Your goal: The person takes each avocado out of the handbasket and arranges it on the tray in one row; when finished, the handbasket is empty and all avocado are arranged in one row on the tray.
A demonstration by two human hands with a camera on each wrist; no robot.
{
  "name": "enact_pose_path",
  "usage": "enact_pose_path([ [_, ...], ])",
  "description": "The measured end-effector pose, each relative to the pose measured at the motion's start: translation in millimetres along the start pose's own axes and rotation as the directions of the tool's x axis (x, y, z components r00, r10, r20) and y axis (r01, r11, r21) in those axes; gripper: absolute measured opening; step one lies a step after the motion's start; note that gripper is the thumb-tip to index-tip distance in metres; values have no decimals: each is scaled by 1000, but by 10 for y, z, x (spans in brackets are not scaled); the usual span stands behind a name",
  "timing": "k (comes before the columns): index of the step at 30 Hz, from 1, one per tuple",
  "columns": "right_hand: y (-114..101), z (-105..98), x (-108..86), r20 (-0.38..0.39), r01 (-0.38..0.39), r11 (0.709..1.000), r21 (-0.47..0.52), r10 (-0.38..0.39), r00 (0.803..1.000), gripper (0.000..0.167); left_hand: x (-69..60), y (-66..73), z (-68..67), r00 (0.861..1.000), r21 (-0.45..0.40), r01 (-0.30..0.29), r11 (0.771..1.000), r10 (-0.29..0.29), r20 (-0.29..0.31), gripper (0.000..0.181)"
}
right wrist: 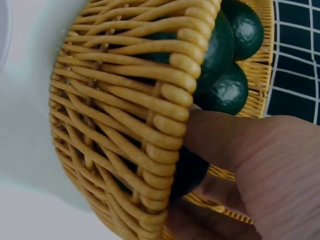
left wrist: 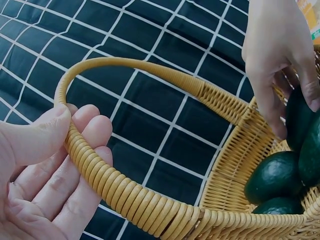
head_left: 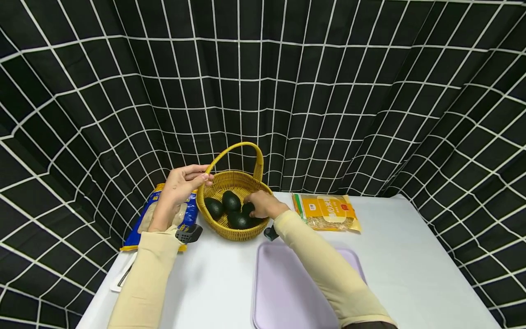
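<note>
A yellow wicker basket (head_left: 236, 235) with an arched handle (left wrist: 125, 196) stands on the white table and holds several dark green avocados (head_left: 231, 201). My left hand (head_left: 181, 185) pinches the left side of the handle between thumb and fingers. Inside the basket, at its right side, my right hand (head_left: 265, 204) has its thumb and fingers around one avocado (left wrist: 298, 117). In the right wrist view the basket wall hides part of that avocado (right wrist: 190, 172) and some of the fingers. The other avocados lie against each other beside it.
A lilac tray (head_left: 279, 283) lies in front of the basket, under the right forearm. To the right is an orange and clear food packet (head_left: 328, 212). A blue food bag (head_left: 149, 219) lies left, partly behind the left arm. A black gridded curtain (head_left: 263, 91) hangs behind.
</note>
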State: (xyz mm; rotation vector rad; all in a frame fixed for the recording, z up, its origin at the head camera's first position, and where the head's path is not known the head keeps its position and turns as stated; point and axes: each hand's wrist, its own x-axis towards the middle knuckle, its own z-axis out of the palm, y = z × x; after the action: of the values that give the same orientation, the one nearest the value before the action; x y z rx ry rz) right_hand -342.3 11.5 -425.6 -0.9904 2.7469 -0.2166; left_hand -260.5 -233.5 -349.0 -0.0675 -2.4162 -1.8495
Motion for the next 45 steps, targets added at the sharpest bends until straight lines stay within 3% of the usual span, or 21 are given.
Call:
enact_pose_path([
  [9, 8, -59, 71, 113, -83, 997, 4, 82, 990, 52, -5, 18, -3, 1000, 10, 3, 1000, -4, 15, 37],
  [17, 28, -146, 116, 211, -176, 983, 57, 160, 964, 57, 4, 7, -1, 1000, -1, 0, 1000, 0, 20, 36],
  [22, 60, -132, 133, 233, -173, 984, 48, 157, 960, 59, 4, -12, 10, 1000, 9, 5, 1000, -5, 31, 36],
  [28, 78, -73, 141, 233, -176, 982, 69, 155, 960, 62, -14, -8, 17, 999, 43, 24, 999, -25, 30, 37],
  [36, 67, -33, 157, 191, -150, 987, 58, 137, 972, 61, -32, 4, -3, 1000, 27, 10, 1000, -11, 30, 37],
  [45, 75, -132, 169, 132, -114, 992, 53, 106, 986, 62, -5, 22, -23, 1000, 29, 0, 1000, -1, 21, 37],
])
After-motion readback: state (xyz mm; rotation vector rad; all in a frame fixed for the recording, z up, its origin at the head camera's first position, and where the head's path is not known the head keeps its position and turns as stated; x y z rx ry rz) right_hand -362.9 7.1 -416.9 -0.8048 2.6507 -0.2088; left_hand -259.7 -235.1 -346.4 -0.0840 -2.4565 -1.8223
